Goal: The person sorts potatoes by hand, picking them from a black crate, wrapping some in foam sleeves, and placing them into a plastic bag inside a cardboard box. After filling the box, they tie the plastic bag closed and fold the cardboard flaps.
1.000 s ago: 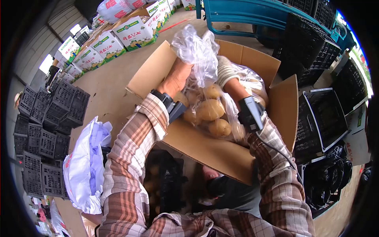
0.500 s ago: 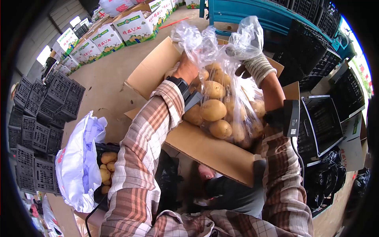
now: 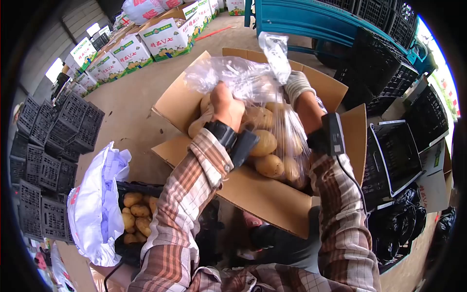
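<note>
A clear plastic bag [image 3: 245, 68] full of potatoes [image 3: 268, 166] sits inside an open cardboard carton [image 3: 272, 197]. My bare left hand [image 3: 226, 106] is closed on the bag's gathered top at the left. On the right, my gloved right hand [image 3: 297, 85] grips the bag's neck, its fingers partly hidden by plastic. A loose end of film sticks up beside the glove. The carton's flaps stand spread outward around the bag.
To the left, a black crate of potatoes [image 3: 137, 211] stands beside a white sack [image 3: 97, 207]. Black crates [image 3: 51, 165] are stacked farther left, more [image 3: 396, 153] to the right. Printed cartons [image 3: 165, 40] line the back, near a blue vehicle [image 3: 296, 22].
Both hands have come down and closer to me, with the raised bag top drawn lower and bunched over the potatoes. My left hand has shifted slightly left.
</note>
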`<move>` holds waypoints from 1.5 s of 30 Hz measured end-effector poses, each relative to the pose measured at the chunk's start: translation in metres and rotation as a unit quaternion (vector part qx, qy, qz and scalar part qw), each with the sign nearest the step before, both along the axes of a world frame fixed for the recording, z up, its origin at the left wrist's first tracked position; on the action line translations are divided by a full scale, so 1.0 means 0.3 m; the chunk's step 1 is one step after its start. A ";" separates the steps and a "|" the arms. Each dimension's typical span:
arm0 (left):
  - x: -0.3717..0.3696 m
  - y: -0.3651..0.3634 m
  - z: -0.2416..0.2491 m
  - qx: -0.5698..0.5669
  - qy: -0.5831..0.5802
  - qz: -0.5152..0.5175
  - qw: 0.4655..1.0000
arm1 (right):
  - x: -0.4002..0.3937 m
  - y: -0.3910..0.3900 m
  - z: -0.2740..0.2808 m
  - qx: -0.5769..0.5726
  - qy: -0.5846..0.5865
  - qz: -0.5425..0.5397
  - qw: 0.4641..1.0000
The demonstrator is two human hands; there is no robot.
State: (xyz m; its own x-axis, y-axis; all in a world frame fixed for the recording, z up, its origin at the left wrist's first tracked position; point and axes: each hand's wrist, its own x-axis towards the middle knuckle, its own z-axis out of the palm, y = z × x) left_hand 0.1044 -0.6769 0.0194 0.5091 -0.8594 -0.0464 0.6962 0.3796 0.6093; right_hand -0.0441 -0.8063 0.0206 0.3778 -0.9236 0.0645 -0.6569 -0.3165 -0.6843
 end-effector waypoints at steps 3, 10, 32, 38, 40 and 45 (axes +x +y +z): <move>-0.132 0.064 -0.031 0.078 -0.464 0.126 0.873 | 0.142 -0.081 0.017 -0.078 0.125 0.177 0.973; -0.228 0.068 -0.058 -0.126 -0.826 0.076 0.544 | 0.322 0.032 0.122 0.000 0.255 0.320 0.913; -0.170 0.433 0.381 0.066 -0.665 -0.620 0.412 | 0.278 0.352 -0.002 -0.300 0.226 0.323 0.868; -0.044 0.137 0.315 0.038 -0.808 -0.154 0.568 | 0.215 0.460 0.051 -0.213 0.283 0.336 0.873; -0.064 0.052 0.207 -0.058 -0.868 -0.038 0.492 | 0.160 0.478 0.030 -0.243 0.254 0.317 0.881; -0.182 -0.004 0.245 0.097 -0.941 -0.230 0.231 | 0.121 0.506 -0.029 -0.318 0.211 0.275 0.882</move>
State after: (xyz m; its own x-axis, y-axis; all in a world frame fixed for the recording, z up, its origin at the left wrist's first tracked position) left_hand 0.0498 -0.6781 0.0930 -0.3580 -0.9172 -0.1746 -0.9294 0.3681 -0.0280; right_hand -0.0078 -0.6546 0.0119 0.8719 -0.4212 0.2497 -0.4385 -0.8986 0.0157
